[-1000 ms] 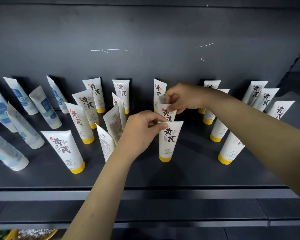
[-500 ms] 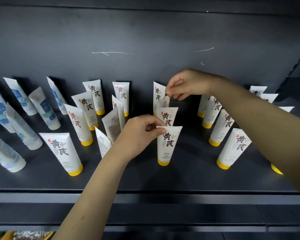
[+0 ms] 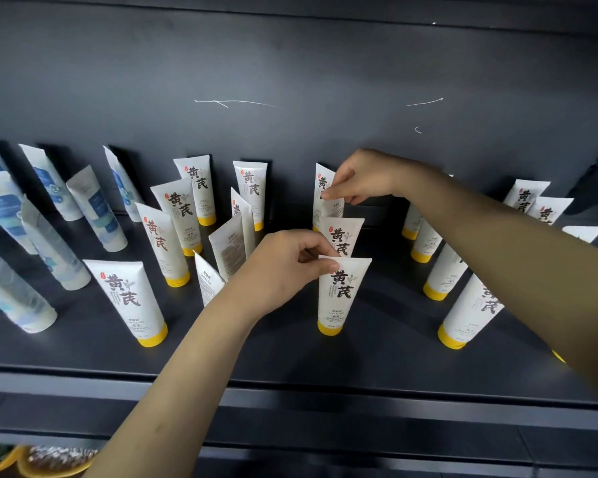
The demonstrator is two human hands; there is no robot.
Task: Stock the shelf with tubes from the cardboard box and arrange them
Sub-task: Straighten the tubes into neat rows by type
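Dark grey shelf point(image 3: 290, 353) fills the view, and its matte back panel point(image 3: 290, 63) carries a few thin white scratches. White tubes with yellow caps stand cap-down across it in loose columns running front to back.

Near the centre, three of them stand one behind another. The left hand point(image 3: 280, 270) pinches the flat top edge of the front tube point(image 3: 339, 298) between thumb and fingertips. That tube stands upright on its cap, near the shelf's front edge. The right hand point(image 3: 363, 177) reaches further back and pinches the top edge of the rear tube point(image 3: 322, 188), which stands close to the back panel. The middle tube point(image 3: 342, 236) stands between those two.

Just left of the left hand, turned tubes point(image 3: 227, 250) show their fine-print backs. Further left, blue-and-white tubes point(image 3: 94, 208) lean in rows. More yellow-capped tubes point(image 3: 470, 312) stand to the right, partly hidden behind the right forearm.
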